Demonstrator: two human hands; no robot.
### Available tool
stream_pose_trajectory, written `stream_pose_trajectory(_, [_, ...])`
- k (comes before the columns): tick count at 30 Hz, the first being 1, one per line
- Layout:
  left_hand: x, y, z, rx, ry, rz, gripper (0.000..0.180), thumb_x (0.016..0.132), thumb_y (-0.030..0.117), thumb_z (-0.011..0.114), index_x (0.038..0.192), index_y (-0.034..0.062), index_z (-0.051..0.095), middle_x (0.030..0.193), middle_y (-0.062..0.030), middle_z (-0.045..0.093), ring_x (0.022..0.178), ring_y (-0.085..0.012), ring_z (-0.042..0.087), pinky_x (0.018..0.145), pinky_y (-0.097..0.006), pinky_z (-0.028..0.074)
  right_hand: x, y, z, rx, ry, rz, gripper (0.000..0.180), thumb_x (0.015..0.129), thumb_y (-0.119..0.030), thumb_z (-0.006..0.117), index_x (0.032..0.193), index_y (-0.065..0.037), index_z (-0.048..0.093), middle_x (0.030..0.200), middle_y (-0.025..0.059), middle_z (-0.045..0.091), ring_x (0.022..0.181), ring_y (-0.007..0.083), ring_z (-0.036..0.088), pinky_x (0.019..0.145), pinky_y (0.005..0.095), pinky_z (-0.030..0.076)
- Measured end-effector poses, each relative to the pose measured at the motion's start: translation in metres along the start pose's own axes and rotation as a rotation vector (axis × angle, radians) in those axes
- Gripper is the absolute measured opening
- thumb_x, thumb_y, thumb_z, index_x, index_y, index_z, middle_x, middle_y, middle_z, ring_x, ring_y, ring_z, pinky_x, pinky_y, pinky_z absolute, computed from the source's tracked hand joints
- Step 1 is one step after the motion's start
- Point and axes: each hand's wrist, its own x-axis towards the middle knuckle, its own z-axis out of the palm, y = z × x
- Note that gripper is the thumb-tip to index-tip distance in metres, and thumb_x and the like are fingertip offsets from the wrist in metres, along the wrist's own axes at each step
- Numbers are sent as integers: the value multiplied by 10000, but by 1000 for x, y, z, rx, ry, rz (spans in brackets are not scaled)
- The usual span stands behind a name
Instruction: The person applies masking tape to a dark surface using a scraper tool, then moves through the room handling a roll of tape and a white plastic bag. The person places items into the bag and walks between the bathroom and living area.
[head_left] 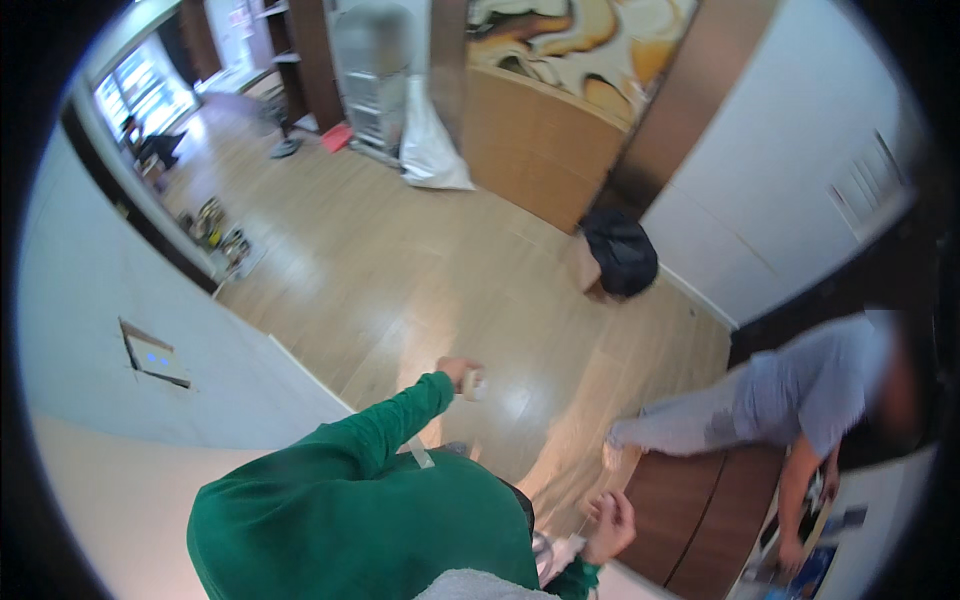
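My left hand [458, 371] reaches forward over the wooden floor at the end of a green sleeve. It is closed around a small whitish object [476, 385], too blurred to name. My right hand [612, 520] is low at the right, fingers spread, next to the edge of a dark brown cabinet [700, 510]. Nothing shows in its grip. A pale crumpled thing [556, 552] lies just below its wrist.
Another person in a grey top [800, 390] bends over a counter at the right. A black bag [620, 255] on a box sits by the white wall, and a white sack [430, 140] leans by a metal rack [372, 80]. A white counter [120, 330] runs along my left.
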Motion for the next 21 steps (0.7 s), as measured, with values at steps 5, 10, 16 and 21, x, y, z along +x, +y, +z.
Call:
stream_pose_trajectory(5, [-68,85,38,43,-193,232,177,806,128,671,886,-30,663,708,-103,629,553,-164,601,492,-296,482,89,-28,179,58,-511,-57,358,864,-87,643,1194,27,562,1137,105,610,962,193,609,791,291,489])
stream_pose_trajectory(10, [-104,146,19,100,-447,400,140,757,101,658,844,-7,672,592,-36,569,479,-103,500,446,-255,351,160,-64,297,117,-967,-184,377,876,-140,625,1208,28,564,1149,105,603,998,204,586,856,326,458])
stream_pose_trajectory(16, [-65,231,33,-90,-351,620,178,744,81,652,886,-22,679,696,-53,612,590,-106,540,545,-233,403,220,-82,416,216,-1597,227,260,883,-178,642,1031,34,636,905,72,655,809,121,582,750,272,467])
stream_pose_trajectory(21, [-1,256,-9,36,323,838,335,887,265,636,1101,8,655,978,-79,678,876,-172,636,811,-317,486,289,-131,535,150,-1810,119,233,874,-191,674,945,29,642,761,51,643,693,117,577,666,261,459])
